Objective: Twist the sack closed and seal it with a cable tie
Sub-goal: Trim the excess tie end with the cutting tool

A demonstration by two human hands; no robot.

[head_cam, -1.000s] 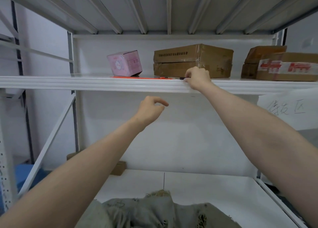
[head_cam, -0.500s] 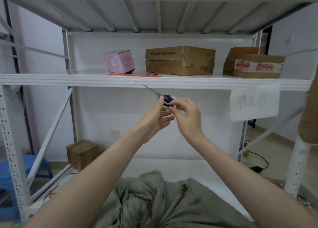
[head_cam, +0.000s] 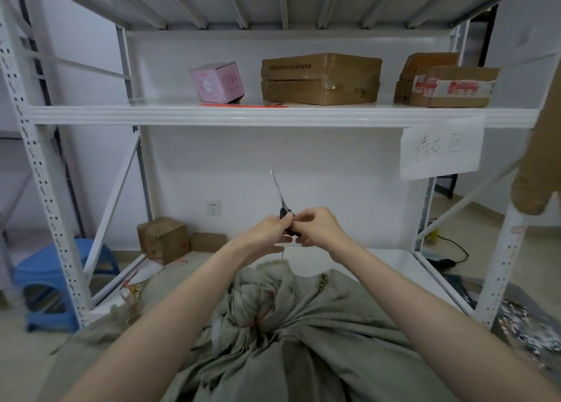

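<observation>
As far as the head view shows, we are late in the job; the sack (head_cam: 318, 350) lies low in front of us, slumped against the bottom shelf (head_cam: 379, 265) of the rack, and its neck (head_cam: 252, 303) is already wrung into a tight bunch; a thin orange band (head_cam: 257, 322) crosses that bunch, which we take to be the cable tie drawn snug, though it is too small for us to say that it is locked; our left hand (head_cam: 267, 231) and right hand (head_cam: 318, 228) meet above the neck, apart from the cloth, and hold a pair of scissors (head_cam: 283, 208) between them, blades together and pointing up; the left grip is curled round the black handles, the right grip pinches them from the other side, and neither has hold of anything else; spare orange ties (head_cam: 243, 105) lie on the upper shelf (head_cam: 182, 116) beside a pink box (head_cam: 217, 81).

By our judgement the twisting and tying are done; what is left is to settle the fingers into the handles, lower the blades and trim the tie's loose tail, which we cannot make out from here.
</observation>
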